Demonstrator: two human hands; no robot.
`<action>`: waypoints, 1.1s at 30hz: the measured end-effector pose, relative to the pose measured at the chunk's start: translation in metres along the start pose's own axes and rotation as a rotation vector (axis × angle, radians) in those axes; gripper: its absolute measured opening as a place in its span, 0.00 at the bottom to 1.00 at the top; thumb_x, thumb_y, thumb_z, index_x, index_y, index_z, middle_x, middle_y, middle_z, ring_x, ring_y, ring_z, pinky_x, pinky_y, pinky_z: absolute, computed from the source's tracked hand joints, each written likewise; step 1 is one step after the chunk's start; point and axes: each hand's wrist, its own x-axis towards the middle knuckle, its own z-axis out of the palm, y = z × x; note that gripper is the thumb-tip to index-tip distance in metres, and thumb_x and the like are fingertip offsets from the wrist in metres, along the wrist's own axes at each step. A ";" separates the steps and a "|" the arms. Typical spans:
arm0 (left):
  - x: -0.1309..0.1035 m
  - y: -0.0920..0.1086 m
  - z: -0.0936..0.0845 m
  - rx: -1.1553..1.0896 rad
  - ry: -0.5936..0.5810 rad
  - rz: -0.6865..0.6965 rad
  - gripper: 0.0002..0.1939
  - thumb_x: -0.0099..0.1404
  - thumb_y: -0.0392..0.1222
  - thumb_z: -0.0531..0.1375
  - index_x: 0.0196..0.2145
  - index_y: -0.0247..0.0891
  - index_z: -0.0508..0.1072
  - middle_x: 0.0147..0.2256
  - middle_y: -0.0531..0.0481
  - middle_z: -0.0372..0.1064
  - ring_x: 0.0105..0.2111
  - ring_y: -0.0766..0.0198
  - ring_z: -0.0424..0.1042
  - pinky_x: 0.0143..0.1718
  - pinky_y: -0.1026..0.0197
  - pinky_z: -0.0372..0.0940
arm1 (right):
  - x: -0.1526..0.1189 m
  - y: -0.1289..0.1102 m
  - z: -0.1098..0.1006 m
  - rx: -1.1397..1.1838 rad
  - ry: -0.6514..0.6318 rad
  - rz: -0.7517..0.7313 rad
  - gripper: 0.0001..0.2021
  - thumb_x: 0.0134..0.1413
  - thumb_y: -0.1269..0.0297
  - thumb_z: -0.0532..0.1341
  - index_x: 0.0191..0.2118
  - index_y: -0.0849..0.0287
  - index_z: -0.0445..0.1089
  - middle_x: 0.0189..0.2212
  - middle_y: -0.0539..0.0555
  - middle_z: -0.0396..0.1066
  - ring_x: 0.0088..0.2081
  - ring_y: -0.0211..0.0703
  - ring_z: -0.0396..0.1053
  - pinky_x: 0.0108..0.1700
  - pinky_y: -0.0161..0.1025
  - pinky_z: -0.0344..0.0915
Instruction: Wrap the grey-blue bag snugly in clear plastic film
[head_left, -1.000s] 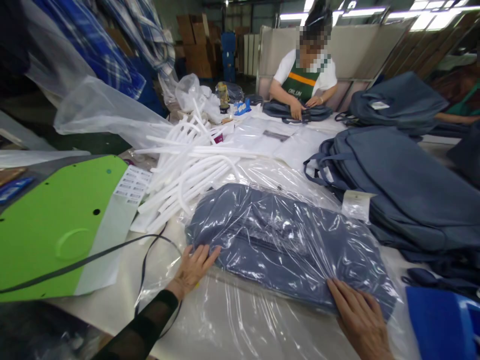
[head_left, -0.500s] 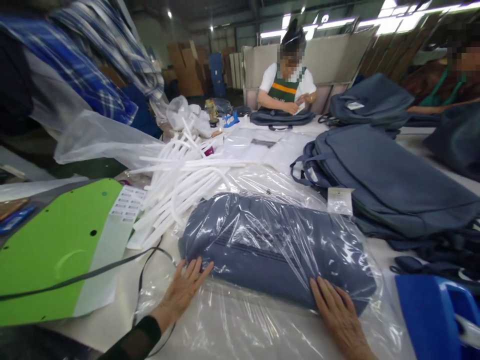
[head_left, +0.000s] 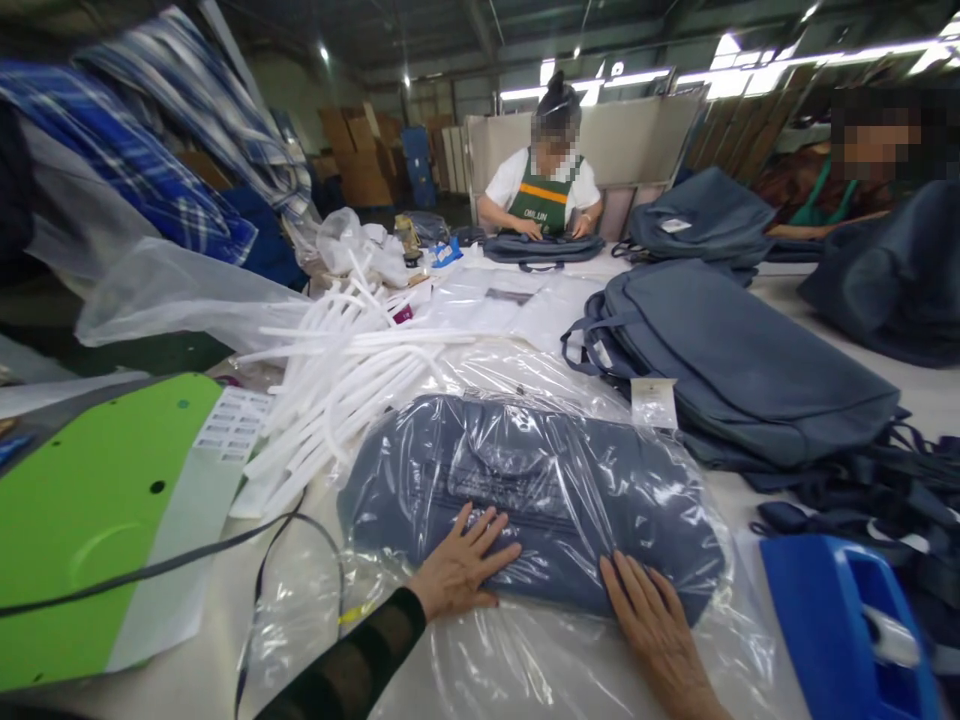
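A dark blue-grey bag (head_left: 592, 465) lies flat on the table inside a clear plastic bag (head_left: 517, 660). My left hand (head_left: 461, 565) rests on the lower middle of the wrapped bag, fingers spread over the plastic. Along the same near edge, further right, my right hand (head_left: 649, 610) lies with its fingers stretched out on the film. Neither hand grips anything. The loose end of the plastic spreads toward me, beneath both forearms.
White foam strips (head_left: 360, 350) are heaped behind left. A green board (head_left: 82, 530) with a label sheet (head_left: 231, 422) lies left, crossed by a dark strap (head_left: 187, 545). Grey bags (head_left: 735, 350) pile up right, near a blue tape dispenser (head_left: 806, 610). A co-worker (head_left: 544, 190) sits opposite.
My left hand has moved right, from the wrapped bag's left end to its lower middle. My right hand stays near the same spot on it. The opposite co-worker's hands have lowered.
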 end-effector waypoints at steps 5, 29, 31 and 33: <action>-0.013 0.000 0.014 0.018 -0.029 -0.003 0.41 0.62 0.63 0.56 0.66 0.48 0.44 0.65 0.36 0.44 0.64 0.42 0.45 0.60 0.35 0.42 | -0.002 -0.026 -0.027 0.025 -0.009 -0.006 0.26 0.55 0.81 0.47 0.60 0.67 0.58 0.56 0.65 0.63 0.61 0.55 0.55 0.63 0.59 0.45; -0.010 -0.002 0.023 -0.009 0.008 0.013 0.43 0.61 0.62 0.58 0.66 0.47 0.44 0.65 0.35 0.43 0.64 0.41 0.45 0.60 0.33 0.42 | -0.023 -0.206 0.012 0.384 0.028 0.019 0.11 0.53 0.80 0.50 0.29 0.56 0.59 0.22 0.47 0.61 0.24 0.38 0.63 0.35 0.34 0.65; -0.012 -0.002 0.022 0.010 0.032 0.013 0.40 0.62 0.62 0.56 0.65 0.47 0.46 0.65 0.35 0.45 0.64 0.41 0.46 0.59 0.34 0.42 | -0.018 -0.205 0.004 0.392 0.009 0.019 0.11 0.52 0.81 0.51 0.29 0.56 0.58 0.22 0.46 0.61 0.24 0.37 0.63 0.35 0.33 0.64; -0.013 -0.002 0.021 0.042 0.066 0.018 0.39 0.63 0.62 0.55 0.65 0.46 0.47 0.65 0.34 0.46 0.63 0.41 0.47 0.59 0.35 0.43 | -0.011 -0.204 -0.004 0.402 -0.016 0.023 0.12 0.52 0.82 0.51 0.29 0.56 0.58 0.22 0.46 0.61 0.24 0.36 0.62 0.32 0.32 0.62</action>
